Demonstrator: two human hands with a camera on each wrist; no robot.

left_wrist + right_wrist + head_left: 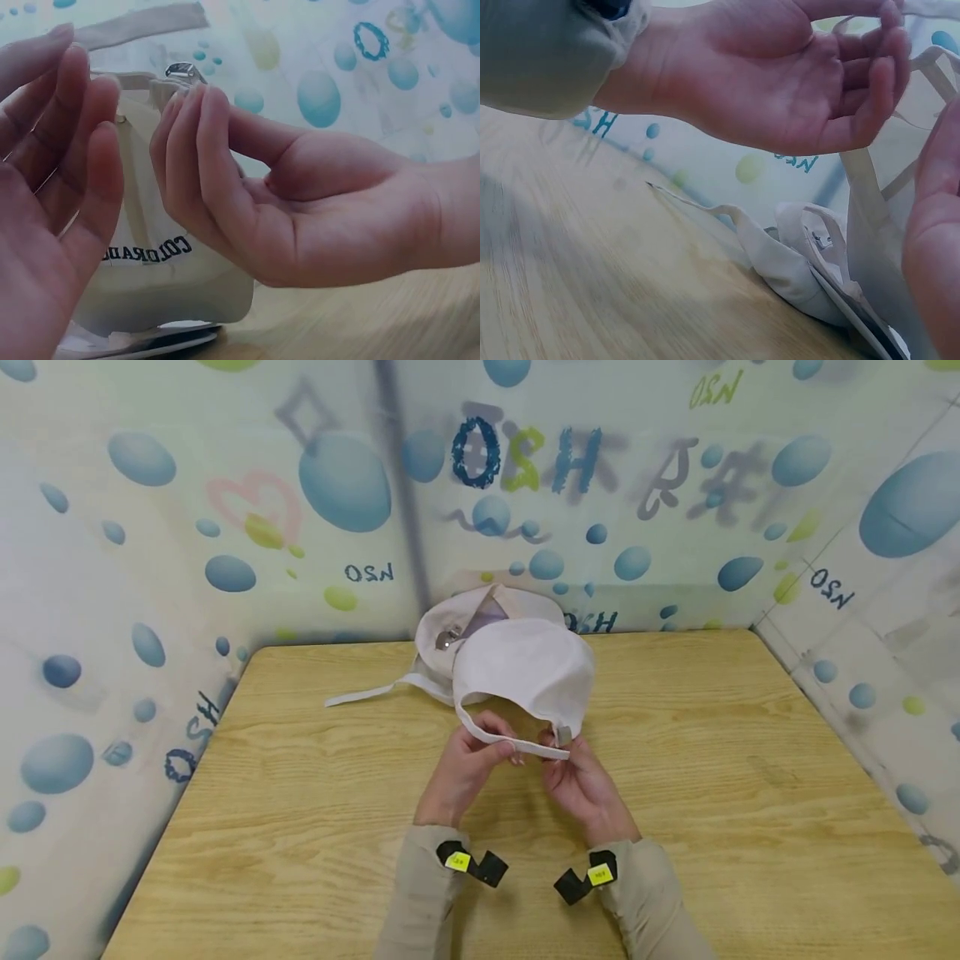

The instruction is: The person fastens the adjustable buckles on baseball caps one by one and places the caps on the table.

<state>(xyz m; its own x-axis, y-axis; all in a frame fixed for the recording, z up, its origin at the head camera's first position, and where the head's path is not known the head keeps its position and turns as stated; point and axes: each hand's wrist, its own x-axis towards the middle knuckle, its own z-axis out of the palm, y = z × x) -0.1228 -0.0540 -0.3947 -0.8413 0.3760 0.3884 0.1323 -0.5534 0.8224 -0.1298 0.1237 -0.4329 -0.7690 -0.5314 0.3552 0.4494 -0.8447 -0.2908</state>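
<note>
A white baseball cap is held up with its back opening towards me, COLORADO lettering showing in the left wrist view. My left hand pinches its back strap, thumb above and fingers below. At the other side of the opening, the fingertips of my right hand pinch the strap beside the metal buckle. The strap's free end extends past the buckle. Behind it, partly hidden, a second pale cap lies on the table with its own strap trailing left.
The wooden table backs onto a wall covered with blue and green dots and lettering. More patterned walls rise at the left and right. Both caps are near the table's far edge.
</note>
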